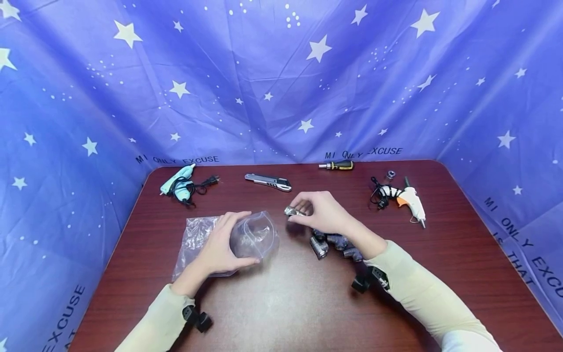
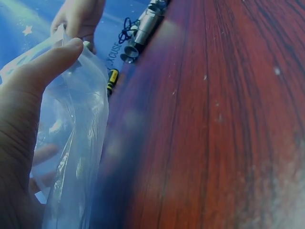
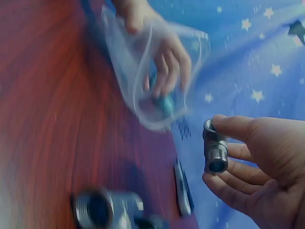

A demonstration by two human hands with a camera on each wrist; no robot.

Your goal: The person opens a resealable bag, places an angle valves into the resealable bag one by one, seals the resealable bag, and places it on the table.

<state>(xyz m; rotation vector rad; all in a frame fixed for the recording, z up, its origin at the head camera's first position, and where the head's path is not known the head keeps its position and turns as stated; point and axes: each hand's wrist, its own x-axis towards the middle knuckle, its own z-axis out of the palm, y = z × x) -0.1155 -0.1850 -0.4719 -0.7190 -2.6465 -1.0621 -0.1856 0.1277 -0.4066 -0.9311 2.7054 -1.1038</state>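
My left hand (image 1: pixel 219 248) holds a clear plastic zip bag (image 1: pixel 259 237), thumb at its near edge and fingers on the far side. The bag's mouth gapes toward the right. In the left wrist view the thumb presses along the edge of the bag (image 2: pixel 83 124). To the right of the mouth, my right hand (image 1: pixel 326 213) pinches a shiny metal threaded pipe fitting (image 3: pixel 216 148) between thumb and fingers, raised above the table. Several more metal pipe fittings (image 1: pixel 319 247) lie in a cluster beneath the right wrist.
Along the back of the dark red table (image 1: pixel 272 303) lie a mint-green glue gun (image 1: pixel 178 181) with its cord, a utility knife (image 1: pixel 268 182) and a black-and-yellow screwdriver (image 1: pixel 340 165). At right are a white glue gun (image 1: pixel 412 199) and a small metal ring (image 1: pixel 390 174). Starry blue cloth (image 1: pixel 264 73) hangs behind.
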